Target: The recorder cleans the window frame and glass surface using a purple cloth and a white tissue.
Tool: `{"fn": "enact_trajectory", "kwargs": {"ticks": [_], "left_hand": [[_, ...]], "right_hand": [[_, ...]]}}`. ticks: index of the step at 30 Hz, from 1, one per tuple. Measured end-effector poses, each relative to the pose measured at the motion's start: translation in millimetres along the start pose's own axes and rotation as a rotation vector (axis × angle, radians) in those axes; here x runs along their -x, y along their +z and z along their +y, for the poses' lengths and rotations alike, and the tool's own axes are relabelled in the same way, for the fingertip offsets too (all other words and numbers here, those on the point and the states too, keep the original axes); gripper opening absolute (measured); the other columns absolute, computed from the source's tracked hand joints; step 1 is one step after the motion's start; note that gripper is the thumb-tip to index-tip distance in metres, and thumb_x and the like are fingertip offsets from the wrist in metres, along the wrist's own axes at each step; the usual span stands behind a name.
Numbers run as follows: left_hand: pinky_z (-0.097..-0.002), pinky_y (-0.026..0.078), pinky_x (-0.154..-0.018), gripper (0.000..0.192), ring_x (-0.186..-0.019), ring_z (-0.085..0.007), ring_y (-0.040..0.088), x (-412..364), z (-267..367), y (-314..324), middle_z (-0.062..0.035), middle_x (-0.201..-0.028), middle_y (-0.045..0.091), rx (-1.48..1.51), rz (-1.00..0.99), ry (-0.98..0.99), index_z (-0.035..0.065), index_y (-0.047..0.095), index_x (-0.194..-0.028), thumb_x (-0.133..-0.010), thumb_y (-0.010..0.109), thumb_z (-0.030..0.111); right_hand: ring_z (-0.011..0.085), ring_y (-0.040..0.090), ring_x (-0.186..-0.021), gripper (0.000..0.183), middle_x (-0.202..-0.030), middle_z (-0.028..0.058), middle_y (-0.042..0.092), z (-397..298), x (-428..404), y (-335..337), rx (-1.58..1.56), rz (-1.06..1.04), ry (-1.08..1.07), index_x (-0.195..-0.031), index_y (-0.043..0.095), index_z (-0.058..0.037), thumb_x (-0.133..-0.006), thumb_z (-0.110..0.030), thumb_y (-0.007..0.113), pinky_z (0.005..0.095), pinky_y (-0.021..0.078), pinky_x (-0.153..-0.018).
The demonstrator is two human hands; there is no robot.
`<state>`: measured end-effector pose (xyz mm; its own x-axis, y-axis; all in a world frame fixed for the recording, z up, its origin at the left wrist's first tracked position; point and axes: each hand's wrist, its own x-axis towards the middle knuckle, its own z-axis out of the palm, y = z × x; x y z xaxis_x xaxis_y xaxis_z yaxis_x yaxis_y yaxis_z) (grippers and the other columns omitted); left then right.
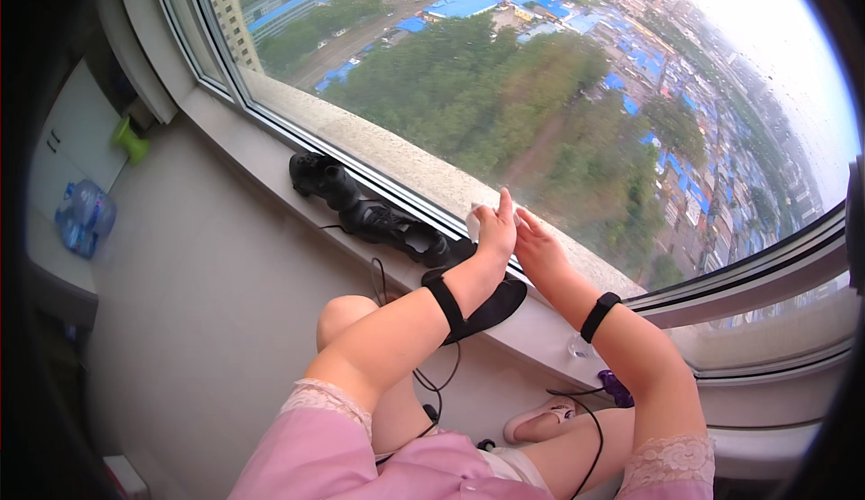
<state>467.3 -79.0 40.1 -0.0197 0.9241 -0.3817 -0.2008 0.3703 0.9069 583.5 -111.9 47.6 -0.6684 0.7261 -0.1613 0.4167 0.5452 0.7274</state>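
Observation:
My left hand is raised over the window sill with its thumb or a finger pointing up. It touches a crumpled white tissue or cloth, partly hidden behind its fingers. My right hand meets it at the fingers, and a bit of white shows between the two. How each hand grips the white piece cannot be told. Below them on the sill lies a flat black sole-shaped item, partly behind my left forearm. Black shoes or boots lie in a row to its left along the window.
Black cables hang by my legs. A small clear container and a purple item are on the sill at right. Large blue-tinted water bottles, a white cabinet and a green stool-like object stand at far left. The window borders the sill.

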Motion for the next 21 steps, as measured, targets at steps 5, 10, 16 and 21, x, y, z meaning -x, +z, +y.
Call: {"fn": "enact_trajectory", "kwargs": {"ticks": [5, 10, 16, 21], "left_hand": [[-0.0399, 0.035, -0.11, 0.098, -0.134, -0.0365, 0.044, 15.8, -34.1, 18.0, -0.0316, -0.144, 0.041, -0.132, -0.124, -0.041, -0.0163, 0.036, -0.137, -0.095, 0.039, 0.073], [-0.0361, 0.034, -0.109, 0.085, -0.132, -0.0279, 0.043, 59.5, -39.1, 43.7, -0.0235, -0.14, 0.044, -0.109, -0.388, 0.025, -0.0075, 0.036, -0.139, -0.098, 0.041, 0.067], [-0.0467, 0.028, -0.117, 0.09, -0.145, -0.0481, 0.024, 74.0, -46.6, 43.2, -0.038, -0.154, 0.021, -0.528, -0.451, 0.498, -0.0133, 0.018, -0.148, -0.1, 0.042, 0.059], [-0.0436, 0.016, -0.122, 0.089, -0.15, -0.0456, 0.009, 86.6, -2.3, 26.7, -0.0376, -0.158, 0.009, -0.665, -0.373, 0.615, -0.0127, 0.005, -0.152, -0.103, 0.04, 0.053]], "right_hand": [[0.0169, 0.036, -0.144, 0.056, -0.148, 0.0017, 0.049, -9.9, 50.3, 9.4, -0.001, -0.103, -0.005, -0.139, 0.054, -0.0062, -0.085, -0.021, 0.056, 0.0423, 0.004, -0.127], [0.0157, 0.036, -0.143, 0.05, -0.15, 0.0021, 0.047, -8.1, 110.8, 23.8, -0.106, -0.225, 0.067, -0.134, 0.059, -0.0045, -0.087, -0.019, 0.054, 0.043, 0.0038, -0.127], [0.0159, 0.02, -0.152, 0.065, -0.161, 0.0007, 0.032, 22.0, 123.6, -23.5, -0.098, 0.03, 0.313, -0.15, 0.041, -0.0066, -0.087, -0.017, 0.052, 0.0438, 0.0083, -0.126], [0.0163, 0.017, -0.153, 0.064, -0.164, -0.0005, 0.025, 51.4, 90.4, -60.9, -0.177, 0.131, 0.432, -0.151, 0.041, -0.0119, -0.088, -0.019, 0.052, 0.0444, 0.0072, -0.126]]}}
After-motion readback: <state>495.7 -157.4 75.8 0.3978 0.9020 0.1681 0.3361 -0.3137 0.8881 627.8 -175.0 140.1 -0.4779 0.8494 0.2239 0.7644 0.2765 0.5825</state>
